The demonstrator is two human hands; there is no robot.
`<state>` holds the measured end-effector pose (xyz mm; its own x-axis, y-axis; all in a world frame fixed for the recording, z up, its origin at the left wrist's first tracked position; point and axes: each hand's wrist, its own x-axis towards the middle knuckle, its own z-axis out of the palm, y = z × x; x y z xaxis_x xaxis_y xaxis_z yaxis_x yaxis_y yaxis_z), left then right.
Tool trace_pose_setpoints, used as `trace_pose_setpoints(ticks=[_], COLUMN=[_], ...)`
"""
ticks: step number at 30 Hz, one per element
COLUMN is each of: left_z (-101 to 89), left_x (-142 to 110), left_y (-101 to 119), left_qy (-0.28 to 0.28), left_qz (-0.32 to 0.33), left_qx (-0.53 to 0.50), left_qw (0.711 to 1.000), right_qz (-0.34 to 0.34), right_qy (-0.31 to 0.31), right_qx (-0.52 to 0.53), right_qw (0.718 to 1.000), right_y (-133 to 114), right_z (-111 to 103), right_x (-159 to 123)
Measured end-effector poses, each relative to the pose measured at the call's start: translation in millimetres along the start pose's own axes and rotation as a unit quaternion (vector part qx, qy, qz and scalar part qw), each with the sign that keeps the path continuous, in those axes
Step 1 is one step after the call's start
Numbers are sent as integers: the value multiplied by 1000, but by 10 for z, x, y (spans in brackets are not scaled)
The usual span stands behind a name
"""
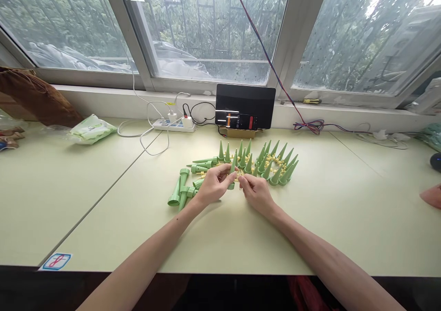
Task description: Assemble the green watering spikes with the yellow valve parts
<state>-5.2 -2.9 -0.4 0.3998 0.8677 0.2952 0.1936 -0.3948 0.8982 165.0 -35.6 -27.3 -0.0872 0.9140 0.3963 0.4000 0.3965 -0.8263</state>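
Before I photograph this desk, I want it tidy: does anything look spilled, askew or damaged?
Nothing looks spilled or damaged. Left of the left hand, though, several green cones lie on their sides, some across each other, which looks jumbled beside the upright cones beyond the hands.

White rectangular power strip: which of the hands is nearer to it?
Left. The left hand, holding a pointed green plastic cone, is on the near side of the white rectangular power strip, to its right; the right hand is farther right.
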Motion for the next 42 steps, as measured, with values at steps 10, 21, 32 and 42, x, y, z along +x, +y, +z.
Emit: trace_pose_setpoints(ticks=[10, 21, 32, 42], left_z=[4, 13, 19, 25], left_x=[4, -4, -6, -4], left_y=[-16, 38, 19, 29], left_qy=[19, 8, 18, 17], left_qz=[-8, 10, 6, 16], left_qx=[3, 27, 33, 57], left_qw=[1000, 1000, 999, 998], right_qz=[15, -5, 12, 7], right_qy=[-12, -6, -21, -36], right_qx=[30, -21, -11, 2], right_qw=[999, 1000, 1000, 999], right_y=[-57, -5, -14, -15], right_z=[-16, -8, -10, -19], right_x=[13, 7, 8, 17])
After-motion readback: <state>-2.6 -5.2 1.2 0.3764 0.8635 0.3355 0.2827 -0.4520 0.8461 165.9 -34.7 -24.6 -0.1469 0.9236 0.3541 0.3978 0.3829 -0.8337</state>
